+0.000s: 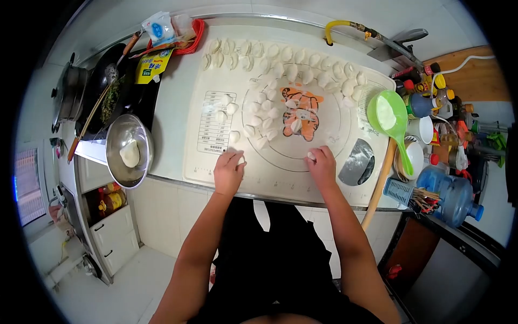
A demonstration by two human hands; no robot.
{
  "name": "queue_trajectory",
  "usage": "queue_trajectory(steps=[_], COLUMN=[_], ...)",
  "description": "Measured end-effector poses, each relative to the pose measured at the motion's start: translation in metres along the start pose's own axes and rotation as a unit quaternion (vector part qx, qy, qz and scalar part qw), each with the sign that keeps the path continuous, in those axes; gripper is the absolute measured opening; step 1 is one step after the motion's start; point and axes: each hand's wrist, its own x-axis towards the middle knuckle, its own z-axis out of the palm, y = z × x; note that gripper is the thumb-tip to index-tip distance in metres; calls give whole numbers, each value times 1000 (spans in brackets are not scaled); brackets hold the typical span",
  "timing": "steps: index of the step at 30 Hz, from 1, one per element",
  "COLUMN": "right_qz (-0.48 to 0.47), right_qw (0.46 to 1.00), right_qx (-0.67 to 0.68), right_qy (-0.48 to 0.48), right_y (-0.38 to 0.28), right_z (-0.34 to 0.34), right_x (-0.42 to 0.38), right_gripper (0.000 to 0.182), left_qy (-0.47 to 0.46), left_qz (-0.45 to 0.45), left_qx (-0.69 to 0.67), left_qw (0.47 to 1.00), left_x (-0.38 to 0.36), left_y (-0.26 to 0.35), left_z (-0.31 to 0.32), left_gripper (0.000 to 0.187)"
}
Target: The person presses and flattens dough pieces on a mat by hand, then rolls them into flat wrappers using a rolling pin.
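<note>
My left hand (229,168) is at the near edge of the pale printed pastry mat (345,186), fingers curled and pinched around a small dough piece of which only a bit shows. To its right, my right hand (322,163) pinches another small white dough piece (311,155) between thumb and fingers. Ahead of them lies a cluster of small dough pieces (264,110), with a few loose ones to the left, such as a dough piece (234,136). Rows of folded dumplings (291,72) line the far side of the mat.
A dark dough scraper (356,162) lies at the mat's right, beside a long rolling pin (379,183). Nearby are a green ladle-like scoop (387,113), bottles and a large water jug (442,195). At left, a steel bowl (115,162) holds dough (129,154), near a wok (102,81).
</note>
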Motion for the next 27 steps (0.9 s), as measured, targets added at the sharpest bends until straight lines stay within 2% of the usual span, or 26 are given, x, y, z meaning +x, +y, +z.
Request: queue_trajectory(steps=[2,5,7,9,10,11,12,13,14,15,17,21,24,25,26,27], right_qz=[-14,-29,-25,-13,-12,0,12,13,53,90,73,50,85,85,63,45], right_qw=[1000,999,999,998,998,995,990,990,984,975,974,969,978,978,993,999], right_qx=[-11,-22,-26,-64,-64,-104,-142,-139,-168,-197,-212,-242,-188,-185,-101,-16], right_qy=[6,11,10,-14,-14,1,15,12,-17,-44,-36,-28,-40,-34,-14,3], right_y=[-8,-5,-3,0,-11,-23,-32,-34,-35,-35,-30,-22,-26,-21,-11,-6], right_z=[-4,4,6,4,-1,-1,2,8,15,20,26,28,21,19,16,15], right_x=[-1,-5,-7,-7,0,9,15,20,25,32,34,29,32,32,25,12], right_gripper=[32,30,29,45,45,58,71,71,80,88,89,88,83,83,80,77], left_qy=[20,11,0,-10,-2,5,1,15,31,33,-76,-86,-72,-13,42,80], left_qz=[38,27,45,60,12,-38,-41,-73,-105,-106,-110,-109,-111,-101,-91,-77], left_qx=[37,20,14,3,8,14,17,78,138,141,260,270,214,80,-55,-117], left_qw=[998,999,999,998,1000,999,999,994,984,984,956,953,968,992,993,987], left_x=[1,2,-4,-6,3,7,13,26,36,40,40,43,42,41,35,25], left_y=[-1,7,-14,-16,0,12,19,24,26,24,16,18,18,11,2,-3], left_z=[0,-3,5,9,2,-3,1,8,13,18,30,29,17,9,0,-12], left_gripper=[36,33,35,36,44,52,52,62,72,72,82,82,77,72,66,59])
